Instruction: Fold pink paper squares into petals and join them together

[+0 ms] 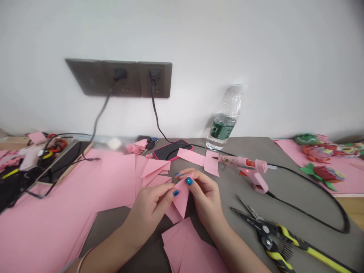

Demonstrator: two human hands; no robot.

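Observation:
A folded piece of pink paper [182, 199] is held between both hands above the grey table, one pointed corner hanging down. My left hand [155, 201] pinches its left side between thumb and fingers. On the upper right edge, my right hand [206, 191] grips it, thumb pressed on the front near the top corner. Below the hands lies a stack of pink paper squares [190, 246]. Folded pink paper triangles [155, 168] rest just behind my left hand. The fingers partly hide the held paper's upper part.
At right lie a pink glue gun [251, 168] with a looping black cord and yellow-black pliers [267, 231]. A water bottle [223, 125] leans at the wall, near a phone [173, 149]. Large pink sheets [65, 212] cover the left; paper flowers [324, 174] sit far right.

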